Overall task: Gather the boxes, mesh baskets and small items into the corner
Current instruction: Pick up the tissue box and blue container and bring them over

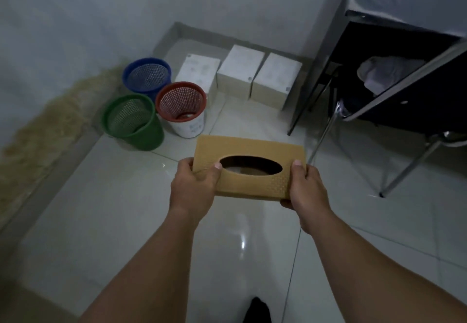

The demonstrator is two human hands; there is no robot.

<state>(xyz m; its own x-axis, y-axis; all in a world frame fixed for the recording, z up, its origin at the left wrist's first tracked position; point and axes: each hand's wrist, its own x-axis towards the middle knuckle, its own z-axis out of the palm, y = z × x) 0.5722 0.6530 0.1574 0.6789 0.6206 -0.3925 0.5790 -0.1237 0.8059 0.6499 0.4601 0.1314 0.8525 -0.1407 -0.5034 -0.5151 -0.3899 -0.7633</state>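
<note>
Both hands carry one tan tissue box above the floor, short of the corner: the left hand grips its left end and the right hand its right end, thumbs on top, fingers wrapped round the edges. Already in the corner stand three mesh baskets, the blue basket, green basket and red basket, beside three white boxes in a row. I judge this the carrying step; next the box needs lowering onto bare tile near them.
</note>
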